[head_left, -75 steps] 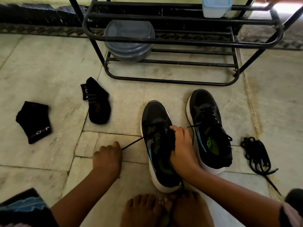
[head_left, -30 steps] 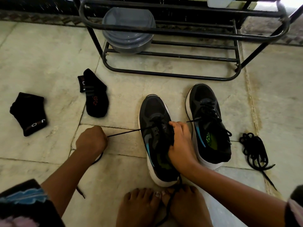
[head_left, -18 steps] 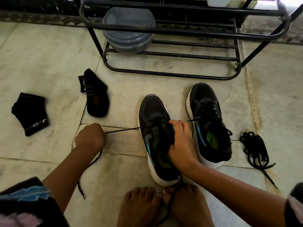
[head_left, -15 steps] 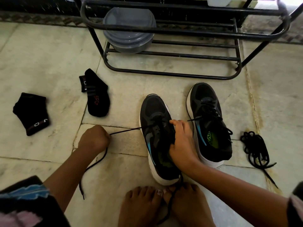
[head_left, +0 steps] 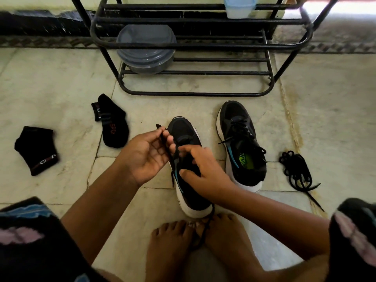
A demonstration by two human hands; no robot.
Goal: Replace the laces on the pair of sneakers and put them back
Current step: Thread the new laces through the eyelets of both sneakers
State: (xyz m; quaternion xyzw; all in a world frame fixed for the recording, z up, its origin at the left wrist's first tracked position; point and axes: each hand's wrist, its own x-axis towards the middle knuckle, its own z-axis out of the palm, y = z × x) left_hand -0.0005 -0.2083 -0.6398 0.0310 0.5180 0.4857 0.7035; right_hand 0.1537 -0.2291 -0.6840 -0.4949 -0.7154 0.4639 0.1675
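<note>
Lacing the near sneaker, head view.
The left hand [head_left: 149, 154], palm up, pinches the black lace [head_left: 162, 137] near its tip, just left of the near sneaker [head_left: 188, 165]. The right hand [head_left: 203, 171] grips that sneaker's tongue area, fingers curled. The second sneaker [head_left: 241, 143] stands right of it; the loose lace bundle [head_left: 296, 169] lies further right.

The right hand [head_left: 205, 171] covers the middle of the near sneaker [head_left: 183, 135], so its eyelets cannot be seen. Behind that sneaker, the rack [head_left: 195, 45] is cut off by the top edge, as is the pale box [head_left: 239, 7] on it. The lace [head_left: 205, 231] vanishes between the feet [head_left: 203, 247].
</note>
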